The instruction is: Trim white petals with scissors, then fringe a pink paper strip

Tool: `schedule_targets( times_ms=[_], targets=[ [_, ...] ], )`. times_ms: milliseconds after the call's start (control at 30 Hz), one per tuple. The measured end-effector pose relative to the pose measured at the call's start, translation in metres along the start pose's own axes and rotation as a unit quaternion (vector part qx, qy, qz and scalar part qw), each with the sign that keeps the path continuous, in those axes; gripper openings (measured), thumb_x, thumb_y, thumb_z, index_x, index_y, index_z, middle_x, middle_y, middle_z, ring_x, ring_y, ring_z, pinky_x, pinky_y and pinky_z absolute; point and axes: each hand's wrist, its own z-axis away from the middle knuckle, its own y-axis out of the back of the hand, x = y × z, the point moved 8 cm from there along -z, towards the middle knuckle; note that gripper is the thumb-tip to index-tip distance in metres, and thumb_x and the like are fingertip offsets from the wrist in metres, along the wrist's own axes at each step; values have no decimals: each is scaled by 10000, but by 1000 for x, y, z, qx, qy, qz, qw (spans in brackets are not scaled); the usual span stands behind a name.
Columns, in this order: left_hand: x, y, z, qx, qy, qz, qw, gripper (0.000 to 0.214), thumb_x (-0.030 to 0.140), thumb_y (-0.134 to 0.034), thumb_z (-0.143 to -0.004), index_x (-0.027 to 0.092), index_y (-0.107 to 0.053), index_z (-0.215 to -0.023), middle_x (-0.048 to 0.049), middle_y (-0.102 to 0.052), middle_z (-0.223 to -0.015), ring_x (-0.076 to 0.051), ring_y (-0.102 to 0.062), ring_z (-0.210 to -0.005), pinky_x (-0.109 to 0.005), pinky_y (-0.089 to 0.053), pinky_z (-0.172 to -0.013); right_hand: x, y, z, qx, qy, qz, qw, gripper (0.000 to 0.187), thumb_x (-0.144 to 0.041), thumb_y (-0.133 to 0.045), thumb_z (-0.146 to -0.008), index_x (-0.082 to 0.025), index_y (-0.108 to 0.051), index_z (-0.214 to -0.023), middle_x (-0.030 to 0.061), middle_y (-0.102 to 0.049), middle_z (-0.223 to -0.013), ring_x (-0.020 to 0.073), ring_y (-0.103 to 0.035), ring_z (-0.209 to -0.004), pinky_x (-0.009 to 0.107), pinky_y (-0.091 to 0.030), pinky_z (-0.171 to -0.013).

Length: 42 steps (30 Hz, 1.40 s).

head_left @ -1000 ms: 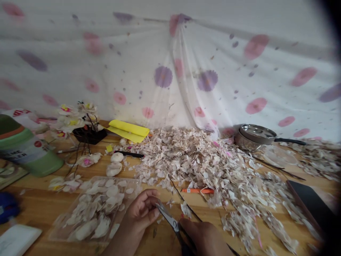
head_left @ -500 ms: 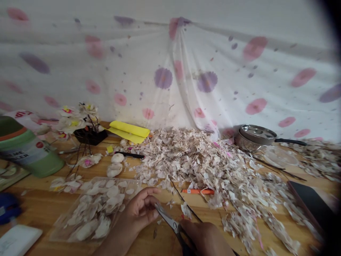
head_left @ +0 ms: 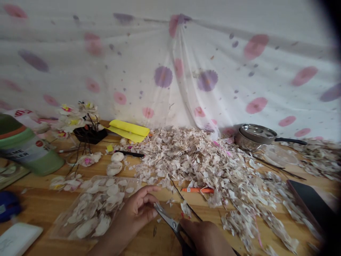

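Steel scissors w/ black handles in R hand, L hand by the blades.
R hand clenched round handles; L fingers curl just beside blade tips, can't tell if pinching anything. Thin dark wire stem runs past blades. Clear plastic tray of pale petal cutouts just left of L hand, orange marker ahead on wooden table. Beyond: big heap of pale petal scraps, folded yellow sheet, steel saucepan, sheer dotted curtain behind.
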Motion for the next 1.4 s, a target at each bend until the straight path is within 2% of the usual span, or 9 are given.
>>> schedule_targets(
  times_ms=[167,633,867,1033,1400],
  targets=[
    [2,1,0,5,-2,-16,1000,423,332,-777,-693,234,-663,-1088,-9,-688,-767,-204,-612,-747,-289,-419,-713,-1,0,0,-15,-13,4,1000,136,-354,-597,-794,-251,-634,-875,11,-717,-724,173,-587,-601,215,-335,-504],
    [6,-1,0,-13,-13,-40,999,415,292,-735,-722,234,-637,-1121,-7,-699,-777,-200,-616,-756,-299,-409,-738,5,-3,1,-12,-19,2,1000,104,-290,-612,-783,-264,-624,-883,-12,-690,-707,158,-557,-593,213,-309,-511],
    [10,-2,0,-30,-17,-72,997,435,262,-708,-729,235,-603,-1150,16,-691,-775,-192,-617,-774,-298,-403,-761,1,-2,1,-47,-44,26,998,148,-303,-620,-787,-244,-624,-922,-1,-700,-751,151,-571,-623,198,-317,-523],
    [9,-1,0,-29,-16,-77,996,436,247,-705,-727,238,-601,-1150,19,-692,-776,-189,-619,-775,-297,-401,-752,5,-10,-4,-68,-56,28,996,191,-352,-662,-756,-238,-631,-906,3,-702,-726,156,-571,-612,201,-309,-506],
    [11,0,1,-4,-16,-62,998,424,253,-737,-707,254,-647,-1121,21,-700,-758,-181,-628,-753,-279,-414,-730,1,0,1,-46,-57,5,997,134,-249,-657,-731,-234,-656,-864,16,-730,-745,181,-640,-661,192,-335,-509]
  ],
)
